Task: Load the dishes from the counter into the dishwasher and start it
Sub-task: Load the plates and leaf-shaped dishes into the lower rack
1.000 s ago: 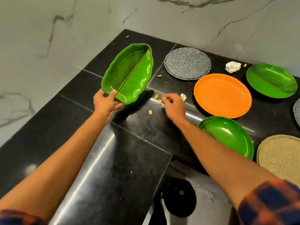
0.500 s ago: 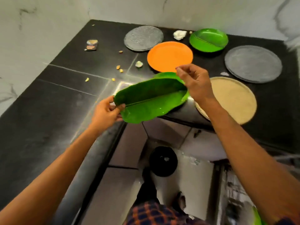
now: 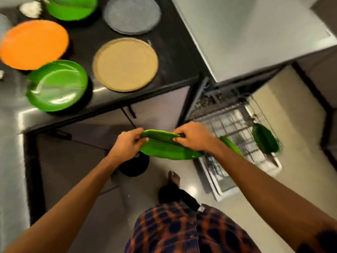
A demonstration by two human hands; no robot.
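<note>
The leaf-shaped green dish (image 3: 169,151) is gripped at both ends. The left hand (image 3: 127,143) pinches its left tip between thumb and fingers, and the right hand (image 3: 193,137) is curled over the far rim. It is held in the air, roughly level with the far rim raised a little, in front of the cabinet doors, between the counter (image 3: 173,52) edge and the pulled-out dishwasher rack (image 3: 228,123).

The dish is judged to be light and stiff, probably plastic or melamine, so breakage seems a minor concern. The glossy surface is likely to be slippery, more so if wet. The raised rim is the best place to take hold. Because the shape is long, a grip at one tip alone would let it swing, so a hold on the long edge is advised when it is slotted upright.

The dish's right end is hidden behind the right wrist. A green strip (image 3: 230,145) beside the right forearm cannot be identified — a separate dish or not, it is unclear. A dark green dish (image 3: 264,141) is seen standing in the rack, but the tines are blurred and free slots cannot be made out. No dishwasher controls are visible. On the counter, the tan plate (image 3: 125,64), grey plate (image 3: 132,14), round green plate (image 3: 56,84) and orange plate (image 3: 34,44) are smeared by blur — the orange one is cut off at the frame edge.
</note>
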